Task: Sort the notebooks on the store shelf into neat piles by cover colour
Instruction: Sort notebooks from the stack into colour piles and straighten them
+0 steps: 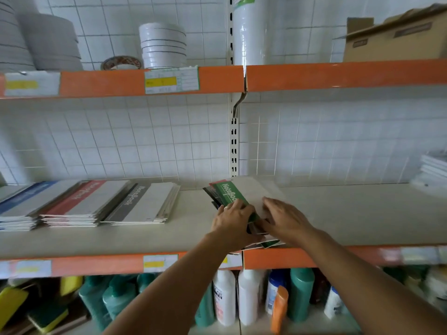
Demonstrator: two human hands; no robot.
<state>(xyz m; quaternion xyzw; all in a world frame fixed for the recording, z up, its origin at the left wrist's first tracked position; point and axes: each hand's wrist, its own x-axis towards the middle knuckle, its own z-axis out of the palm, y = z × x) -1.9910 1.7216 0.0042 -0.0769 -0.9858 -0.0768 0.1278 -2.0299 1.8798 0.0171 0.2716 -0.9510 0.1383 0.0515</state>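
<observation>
On the middle shelf, three sorted piles sit at left: blue, red and grey. Further right, both hands work an unsorted heap topped by a green notebook. The left hand curls its fingers round that notebook's edge; the right hand presses flat, fingers straight, on the pale cover. Sorting looks partly done; next, lifting the green one clear to start its own pile.

"NoteBook" on green notebook, red pile & grey pile; shelf tags unreadable.
</observation>
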